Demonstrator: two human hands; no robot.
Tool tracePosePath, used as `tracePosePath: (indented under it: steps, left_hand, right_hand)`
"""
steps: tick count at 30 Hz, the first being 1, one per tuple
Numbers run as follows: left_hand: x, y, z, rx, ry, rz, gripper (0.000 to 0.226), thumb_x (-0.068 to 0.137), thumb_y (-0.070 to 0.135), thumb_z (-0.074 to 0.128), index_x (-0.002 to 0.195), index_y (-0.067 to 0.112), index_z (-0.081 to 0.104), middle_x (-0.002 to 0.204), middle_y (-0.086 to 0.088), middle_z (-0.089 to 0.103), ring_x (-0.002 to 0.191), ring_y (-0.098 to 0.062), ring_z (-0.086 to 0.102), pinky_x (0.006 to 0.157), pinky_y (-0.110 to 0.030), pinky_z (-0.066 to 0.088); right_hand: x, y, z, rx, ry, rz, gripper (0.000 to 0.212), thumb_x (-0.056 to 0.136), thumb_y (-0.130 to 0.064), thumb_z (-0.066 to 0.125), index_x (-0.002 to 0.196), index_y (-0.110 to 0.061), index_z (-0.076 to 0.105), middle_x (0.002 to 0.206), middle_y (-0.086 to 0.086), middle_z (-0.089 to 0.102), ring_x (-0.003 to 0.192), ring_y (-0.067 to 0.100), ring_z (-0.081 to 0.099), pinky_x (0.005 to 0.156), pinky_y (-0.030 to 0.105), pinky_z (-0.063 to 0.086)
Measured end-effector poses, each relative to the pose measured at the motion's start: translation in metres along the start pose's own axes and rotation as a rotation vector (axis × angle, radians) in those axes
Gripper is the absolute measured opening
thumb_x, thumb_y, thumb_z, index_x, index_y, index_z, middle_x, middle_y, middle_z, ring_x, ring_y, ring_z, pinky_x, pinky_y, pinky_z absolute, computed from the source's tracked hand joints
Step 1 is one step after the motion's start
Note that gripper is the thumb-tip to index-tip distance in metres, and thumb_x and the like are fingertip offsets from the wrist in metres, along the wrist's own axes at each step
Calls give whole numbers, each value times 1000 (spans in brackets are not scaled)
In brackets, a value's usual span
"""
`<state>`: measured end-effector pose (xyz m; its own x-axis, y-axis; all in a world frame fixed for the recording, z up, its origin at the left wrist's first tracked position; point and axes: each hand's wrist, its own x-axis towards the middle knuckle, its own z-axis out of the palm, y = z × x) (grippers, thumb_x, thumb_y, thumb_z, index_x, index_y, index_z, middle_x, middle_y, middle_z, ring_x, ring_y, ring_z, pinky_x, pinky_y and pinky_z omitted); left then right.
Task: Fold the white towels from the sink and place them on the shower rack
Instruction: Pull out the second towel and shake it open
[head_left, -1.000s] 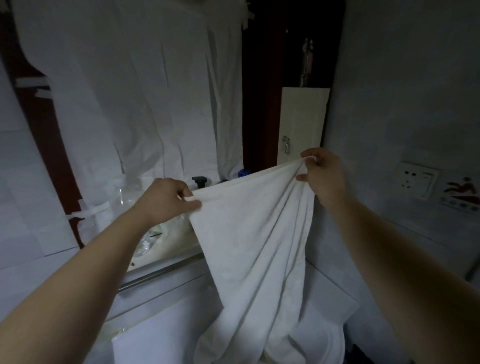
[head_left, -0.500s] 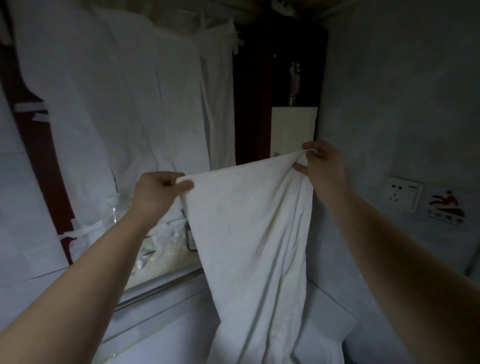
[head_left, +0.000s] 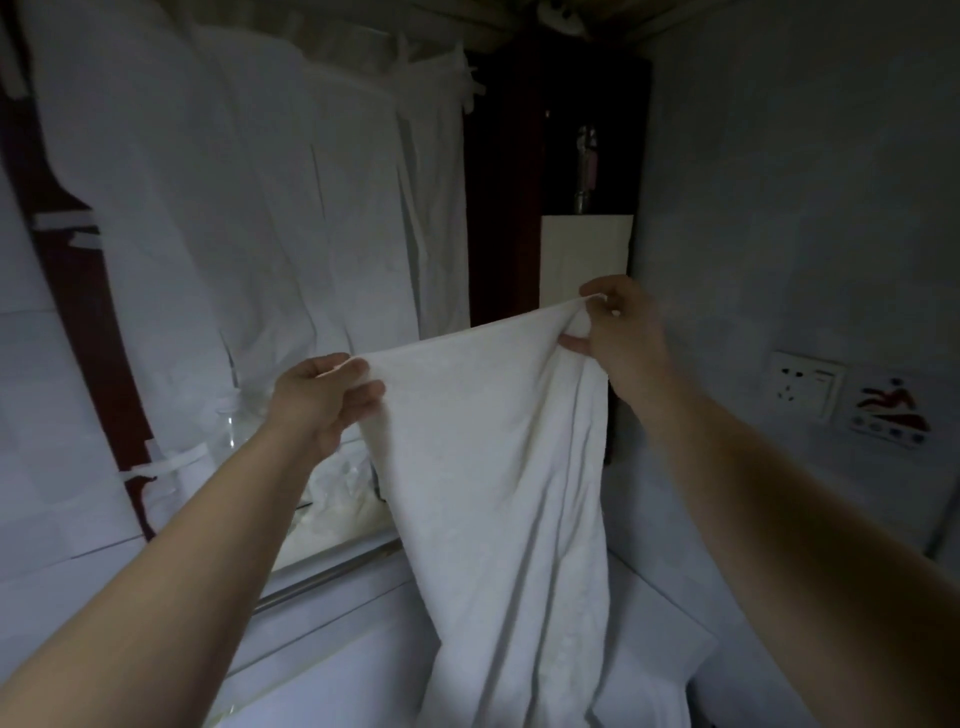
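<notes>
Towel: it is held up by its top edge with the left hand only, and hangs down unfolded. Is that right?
Not quite. The head view shows both hands holding the towel: the left hand pinches one top corner and the right hand pinches the other. The rest stands: it is held by its top edge and hangs down unfolded.

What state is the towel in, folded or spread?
Spread, not folded: towel hangs from its top edge, stretched between left hand and right hand. Lower end is out of frame.

Plain white towel (head_left: 493, 467), white hanging sheets (head_left: 234, 208), dark red frame (head_left: 498, 208), white socket (head_left: 802, 384), red-figured sticker (head_left: 889, 410)
</notes>
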<state>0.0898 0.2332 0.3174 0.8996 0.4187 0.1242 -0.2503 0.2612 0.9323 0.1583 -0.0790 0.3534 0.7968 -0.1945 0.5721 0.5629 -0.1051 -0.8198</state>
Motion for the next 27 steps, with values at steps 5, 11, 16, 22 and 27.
tracePosePath:
  steps: [5, 11, 16, 22, 27]
  left_hand:
    - [2, -10, -4, -76, 86, 75, 38, 88, -18, 61, 120, 1, 61, 100, -10, 68, 89, -18, 70, 94, -34, 56]
    - [6, -6, 10, -191, -15, -13, 18, 102, 0, 52, 85, 3, 55, 71, -6, 60, 58, -13, 68, 64, -29, 63]
    - [5, 8, 16, -164, -61, -35, 6, 103, 5, 54, 98, 4, 57, 83, -10, 67, 71, -20, 75, 58, -40, 63]
    - [8, 32, 34, -188, -68, 114, 14, 97, -4, 58, 105, 6, 63, 83, -9, 69, 72, -15, 72, 76, -31, 62]
    - [-1, 53, 50, -155, 51, 286, 15, 89, -7, 68, 103, -1, 68, 89, -14, 72, 79, -18, 73, 78, -24, 59]
  right_hand:
    - [2, -1, -5, -127, -47, -23, 32, 84, -7, 73, 102, -31, 63, 96, -12, 55, 84, -1, 59, 60, 7, 49]
    - [8, -4, -4, 169, -22, 169, 17, 87, -3, 74, 100, -13, 73, 101, 3, 68, 87, 10, 70, 69, 17, 58]
    - [20, -11, -11, 140, -44, 159, 19, 89, -6, 72, 88, -25, 71, 110, 3, 62, 101, 20, 64, 70, 33, 63]
    - [34, -38, -18, 179, -2, 198, 17, 90, -6, 69, 90, -23, 69, 121, 8, 58, 104, 26, 61, 68, 43, 63]
    - [39, -63, -14, 224, -26, 183, 16, 93, -7, 66, 95, -23, 67, 123, 11, 57, 108, 30, 60, 74, 53, 62]
